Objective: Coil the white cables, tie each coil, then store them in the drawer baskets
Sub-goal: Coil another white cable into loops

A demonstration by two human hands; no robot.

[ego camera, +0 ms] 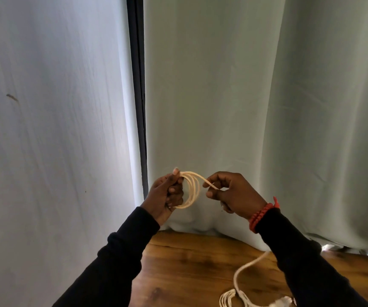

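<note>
Coiling a white cable in mid-air

Left hand [167, 191] fingers grip the light, springy coil [192, 189]; right hand [229, 191] pinches its loose tail just beside, best held there.

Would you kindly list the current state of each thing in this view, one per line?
Small coil of white cable: held up, looped, untied.
Left hand: grips the coil's side.
Right hand: pinches the cable's free end.
Second white cable on the wooden floor: partly bundled, one strand trailing loose.
Pale curtains: drawn, hanging to the floor.
Red braided bracelet: on the right wrist.
</note>
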